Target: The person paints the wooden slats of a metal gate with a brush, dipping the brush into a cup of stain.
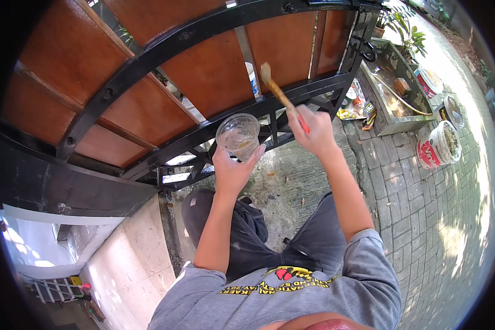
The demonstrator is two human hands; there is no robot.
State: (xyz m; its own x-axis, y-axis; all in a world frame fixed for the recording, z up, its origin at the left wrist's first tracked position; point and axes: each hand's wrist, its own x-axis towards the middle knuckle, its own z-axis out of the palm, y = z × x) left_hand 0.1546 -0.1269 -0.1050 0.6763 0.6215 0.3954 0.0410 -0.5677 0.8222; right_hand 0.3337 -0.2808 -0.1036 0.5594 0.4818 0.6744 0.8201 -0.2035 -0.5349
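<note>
My left hand [235, 170] is wrapped round a clear plastic cup [238, 133], tilted so that its open mouth shows a little liquid inside. In my right hand [313, 132] is a paintbrush [282, 97], gripped by its red-ended handle. Its pale bristles point up and to the left, overlapping a reddish-brown panel [283, 47] of the gate. The black metal frame [214, 125] of the gate runs just behind the cup.
Plant pots and a concrete trough [410, 124] stand at the right. Near it are a white-and-red bucket [439, 146] and other tubs on the brick paving [407, 203]. Bright packets [353, 104] lie by the gate's lower end. My bent legs [258, 236] are below my hands.
</note>
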